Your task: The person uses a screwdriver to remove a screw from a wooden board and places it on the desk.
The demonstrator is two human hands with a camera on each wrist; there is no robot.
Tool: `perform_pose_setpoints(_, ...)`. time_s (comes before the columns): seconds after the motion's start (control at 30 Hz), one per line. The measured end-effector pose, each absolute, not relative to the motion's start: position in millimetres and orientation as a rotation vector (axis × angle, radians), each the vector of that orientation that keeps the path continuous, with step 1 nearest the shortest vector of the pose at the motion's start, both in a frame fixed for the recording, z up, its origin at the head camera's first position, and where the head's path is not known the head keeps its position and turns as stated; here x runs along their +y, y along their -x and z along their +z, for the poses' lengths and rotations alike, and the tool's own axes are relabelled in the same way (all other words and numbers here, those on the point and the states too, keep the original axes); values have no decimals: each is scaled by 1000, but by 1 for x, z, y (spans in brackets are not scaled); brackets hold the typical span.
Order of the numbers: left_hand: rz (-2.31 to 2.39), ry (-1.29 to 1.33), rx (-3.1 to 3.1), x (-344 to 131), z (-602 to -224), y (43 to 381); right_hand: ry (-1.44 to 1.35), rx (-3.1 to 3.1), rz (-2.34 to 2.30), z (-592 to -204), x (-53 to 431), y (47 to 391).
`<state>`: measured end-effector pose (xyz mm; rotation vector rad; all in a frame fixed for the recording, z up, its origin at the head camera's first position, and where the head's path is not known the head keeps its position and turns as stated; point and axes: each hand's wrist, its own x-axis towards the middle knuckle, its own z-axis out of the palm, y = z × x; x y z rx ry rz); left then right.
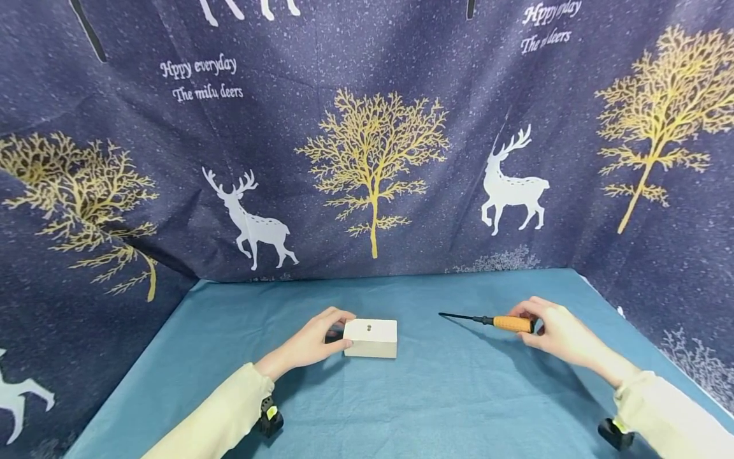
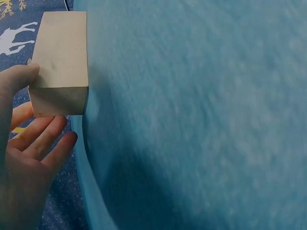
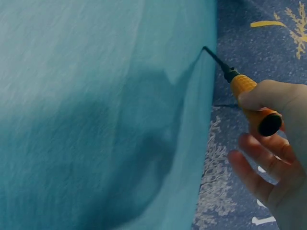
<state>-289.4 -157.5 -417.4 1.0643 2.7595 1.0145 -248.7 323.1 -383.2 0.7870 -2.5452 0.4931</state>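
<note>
A pale, box-shaped block [image 1: 371,348] sits on the blue cloth, with two small dark spots, like screw heads or holes, on its top. My left hand [image 1: 318,336] grips its left end, thumb on the near side and fingers on the far side. In the left wrist view the thumb presses against the block [image 2: 61,52]. To the right, my right hand [image 1: 555,328] pinches the orange handle of a screwdriver [image 1: 512,324]. Its dark shaft points left toward the block, apart from it. In the right wrist view the screwdriver's handle [image 3: 245,88] lies between thumb and forefinger.
A blue cloth [image 1: 436,408] covers the table. Behind it and at both sides hangs a dark blue curtain [image 1: 413,57] printed with yellow trees and white deer. Each wrist wears a small black camera, the left camera [image 1: 269,417] and the right camera [image 1: 615,435].
</note>
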Motion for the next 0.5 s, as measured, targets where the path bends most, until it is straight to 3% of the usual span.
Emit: perform_pose_setpoints(0.5, 1070, -1043, 2736, -152, -418, 286, -675, -2523, 807, -360, 289, 253)
